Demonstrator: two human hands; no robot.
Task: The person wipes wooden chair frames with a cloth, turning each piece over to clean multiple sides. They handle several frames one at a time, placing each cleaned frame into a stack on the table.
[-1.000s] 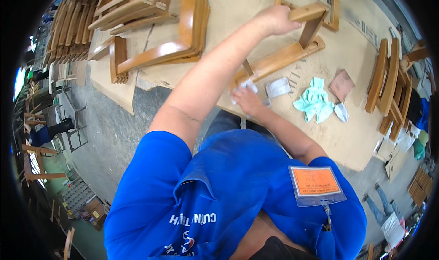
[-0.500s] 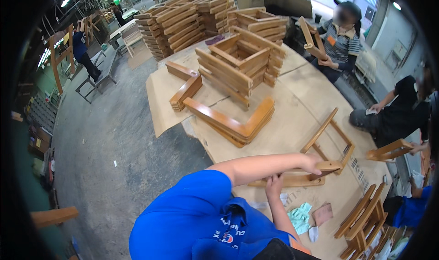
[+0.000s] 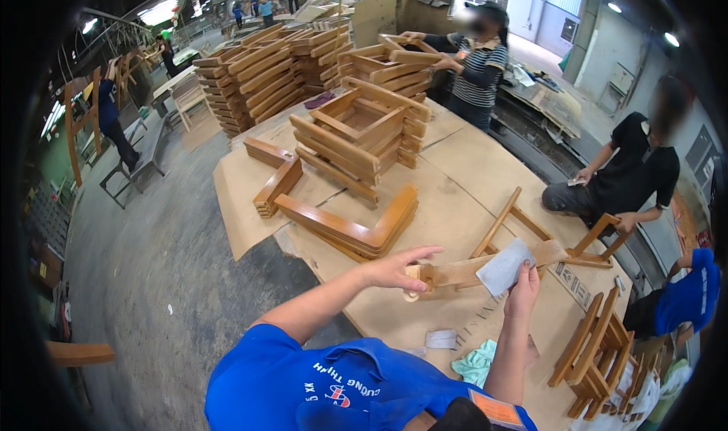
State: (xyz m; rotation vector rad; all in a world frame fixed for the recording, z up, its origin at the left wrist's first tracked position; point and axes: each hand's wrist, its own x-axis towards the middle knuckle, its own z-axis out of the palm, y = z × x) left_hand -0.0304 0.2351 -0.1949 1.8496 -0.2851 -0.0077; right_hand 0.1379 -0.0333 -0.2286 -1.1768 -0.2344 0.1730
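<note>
My right hand (image 3: 522, 288) grips a grey-white sheet (image 3: 503, 267) that looks like sandpaper. The sheet is over a wooden frame part (image 3: 460, 271), whose upward face is paler and duller than the glossy parts nearby. At the left end of that part is my left hand (image 3: 398, 270), fingers stretched and spread, holding nothing. Whether it touches the wood I cannot tell. Just beyond lies an open wooden frame (image 3: 497, 222), partly hidden behind the part and the sheet. Closer to me on the cardboard-covered table (image 3: 447, 196) are a mint-green cloth (image 3: 475, 363) and a small pale pad (image 3: 440, 339).
L-shaped glossy parts (image 3: 334, 220) lie stacked left of centre, with stacked frames (image 3: 360, 131) behind them. More frames (image 3: 595, 347) stand at the near right. Across the table a person in stripes (image 3: 479, 71) handles a frame; a person in black (image 3: 633, 169) sits at right.
My left hand has come off the wood and opened toward the left. The right hand now has the grey-white sheet. The wooden part has been turned. The striped-shirt person's frame is now at the back stack.
</note>
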